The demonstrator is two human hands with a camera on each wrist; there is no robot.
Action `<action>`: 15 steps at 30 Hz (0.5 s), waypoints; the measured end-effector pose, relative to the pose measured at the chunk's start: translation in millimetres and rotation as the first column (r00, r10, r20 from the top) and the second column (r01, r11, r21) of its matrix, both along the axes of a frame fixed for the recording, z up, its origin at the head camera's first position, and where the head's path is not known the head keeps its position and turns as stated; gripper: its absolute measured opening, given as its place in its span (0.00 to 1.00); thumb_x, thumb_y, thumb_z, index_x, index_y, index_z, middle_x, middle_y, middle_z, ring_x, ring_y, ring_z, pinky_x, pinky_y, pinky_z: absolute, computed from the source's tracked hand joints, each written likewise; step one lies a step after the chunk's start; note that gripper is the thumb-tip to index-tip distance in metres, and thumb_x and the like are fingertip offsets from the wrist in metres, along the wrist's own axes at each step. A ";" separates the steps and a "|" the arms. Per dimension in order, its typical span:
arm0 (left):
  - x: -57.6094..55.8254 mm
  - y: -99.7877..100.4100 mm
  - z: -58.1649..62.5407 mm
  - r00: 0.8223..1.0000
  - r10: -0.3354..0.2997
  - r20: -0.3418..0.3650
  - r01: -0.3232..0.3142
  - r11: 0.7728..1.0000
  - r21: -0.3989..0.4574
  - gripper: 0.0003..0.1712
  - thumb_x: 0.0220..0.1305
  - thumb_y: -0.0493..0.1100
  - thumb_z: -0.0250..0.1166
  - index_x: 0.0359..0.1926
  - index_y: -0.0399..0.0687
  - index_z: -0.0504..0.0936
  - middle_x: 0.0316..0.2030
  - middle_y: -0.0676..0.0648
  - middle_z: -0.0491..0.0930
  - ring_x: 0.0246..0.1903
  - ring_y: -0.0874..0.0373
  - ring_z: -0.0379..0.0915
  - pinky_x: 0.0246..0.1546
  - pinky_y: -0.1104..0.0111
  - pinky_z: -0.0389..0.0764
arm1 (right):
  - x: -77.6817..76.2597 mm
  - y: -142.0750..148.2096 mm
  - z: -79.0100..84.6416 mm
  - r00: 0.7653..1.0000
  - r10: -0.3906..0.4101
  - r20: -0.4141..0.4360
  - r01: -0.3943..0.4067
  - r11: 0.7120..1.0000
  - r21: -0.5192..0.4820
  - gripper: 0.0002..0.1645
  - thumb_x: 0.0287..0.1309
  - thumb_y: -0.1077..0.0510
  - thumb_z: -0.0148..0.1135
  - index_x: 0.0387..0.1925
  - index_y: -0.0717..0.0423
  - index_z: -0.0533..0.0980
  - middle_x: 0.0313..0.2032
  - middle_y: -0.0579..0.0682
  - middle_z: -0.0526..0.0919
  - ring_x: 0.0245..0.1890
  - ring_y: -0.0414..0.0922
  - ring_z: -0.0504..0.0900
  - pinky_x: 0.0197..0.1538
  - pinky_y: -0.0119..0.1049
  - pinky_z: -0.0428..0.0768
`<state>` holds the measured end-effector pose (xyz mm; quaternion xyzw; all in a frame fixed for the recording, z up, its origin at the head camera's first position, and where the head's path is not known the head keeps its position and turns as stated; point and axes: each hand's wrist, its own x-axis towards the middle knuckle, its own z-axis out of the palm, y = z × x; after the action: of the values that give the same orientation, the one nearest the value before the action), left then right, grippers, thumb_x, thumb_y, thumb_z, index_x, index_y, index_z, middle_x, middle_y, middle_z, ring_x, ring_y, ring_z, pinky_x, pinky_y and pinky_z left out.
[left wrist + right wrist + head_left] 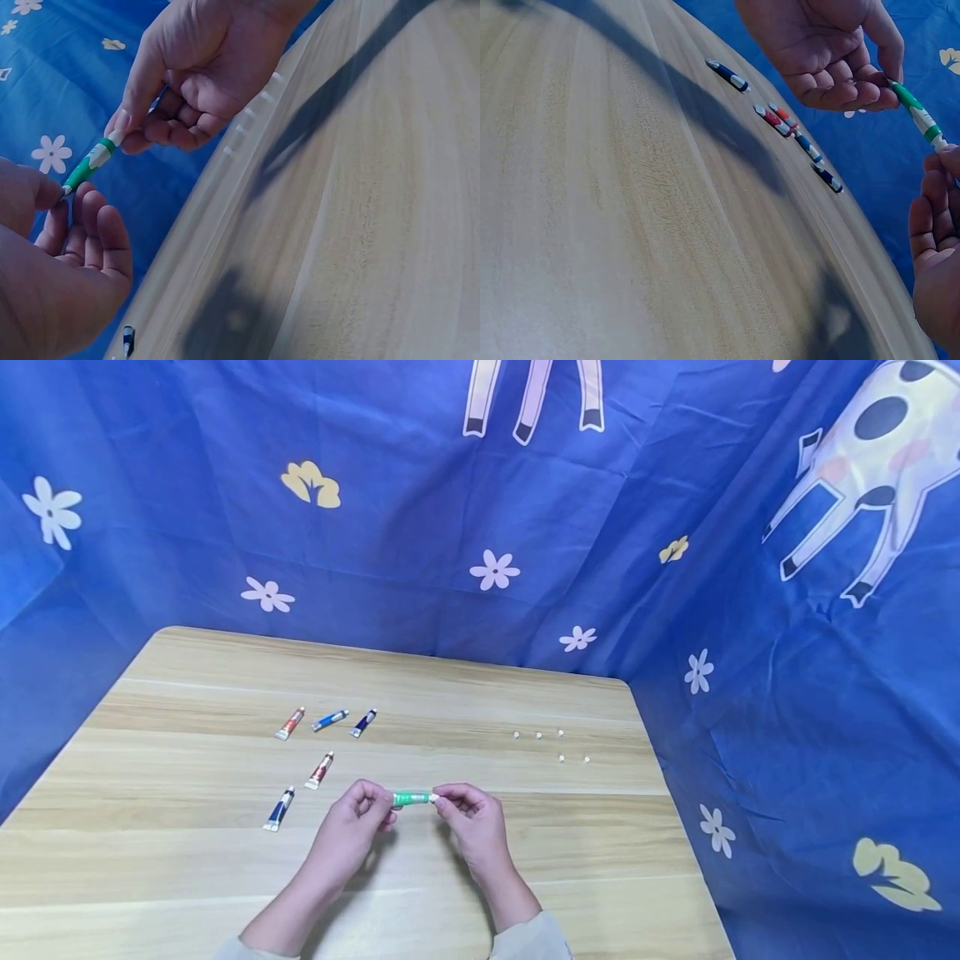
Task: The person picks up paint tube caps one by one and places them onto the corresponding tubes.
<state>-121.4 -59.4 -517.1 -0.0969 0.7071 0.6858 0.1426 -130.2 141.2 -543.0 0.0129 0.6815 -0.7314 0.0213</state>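
Note:
Held level above the table between both hands is a small green paint tube (411, 798). My left hand (352, 822) pinches its flat crimped end between thumb and forefinger. At the other end my right hand (477, 825) pinches the white cap (116, 137) with thumb and forefinger. In the right wrist view the green tube (915, 110) slants from the left fingertips down to the right ones. The cap is partly hidden by the right fingers.
Left on the wooden table (450, 718) lie several paint tubes: an orange one (290, 723), a red one (320, 770), a blue one (330, 720) and dark blue ones (280, 808). Several small white caps (537, 735) lie at the right. Blue patterned cloth (420, 527) hangs around the table.

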 end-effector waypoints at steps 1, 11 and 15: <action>0.1 0.2 -0.3 1.000 0.001 0.000 -0.001 1.000 -0.005 0.09 0.83 0.41 0.59 0.51 0.38 0.76 0.39 0.51 0.86 0.41 0.59 0.82 0.48 0.74 0.86 | 0.1 -0.2 0.0 1.000 0.002 0.001 -0.002 1.000 0.001 0.13 0.64 0.68 0.73 0.48 0.71 0.85 0.42 0.56 0.91 0.33 0.32 0.83 0.40 0.24 0.84; 0.4 0.2 0.7 1.000 0.007 0.006 -0.007 1.000 0.009 0.09 0.83 0.41 0.58 0.52 0.37 0.75 0.39 0.50 0.86 0.41 0.59 0.83 0.47 0.73 0.86 | 1.2 -0.3 0.9 1.000 0.024 0.017 -0.024 0.999 -0.023 0.14 0.65 0.68 0.72 0.50 0.73 0.85 0.38 0.43 0.91 0.34 0.31 0.85 0.43 0.26 0.87; 0.2 0.8 1.6 1.000 0.007 0.001 -0.007 1.000 0.007 0.09 0.83 0.41 0.58 0.52 0.37 0.74 0.39 0.51 0.86 0.41 0.59 0.83 0.48 0.74 0.86 | 1.1 -0.5 0.7 1.000 0.022 0.022 -0.022 1.000 -0.018 0.14 0.66 0.68 0.72 0.50 0.73 0.85 0.37 0.40 0.91 0.33 0.31 0.85 0.43 0.26 0.87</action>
<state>-121.2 -58.6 -515.5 -0.0993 0.7043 0.6886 0.1411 -129.1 140.7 -542.4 0.0133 0.6747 -0.7370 0.0370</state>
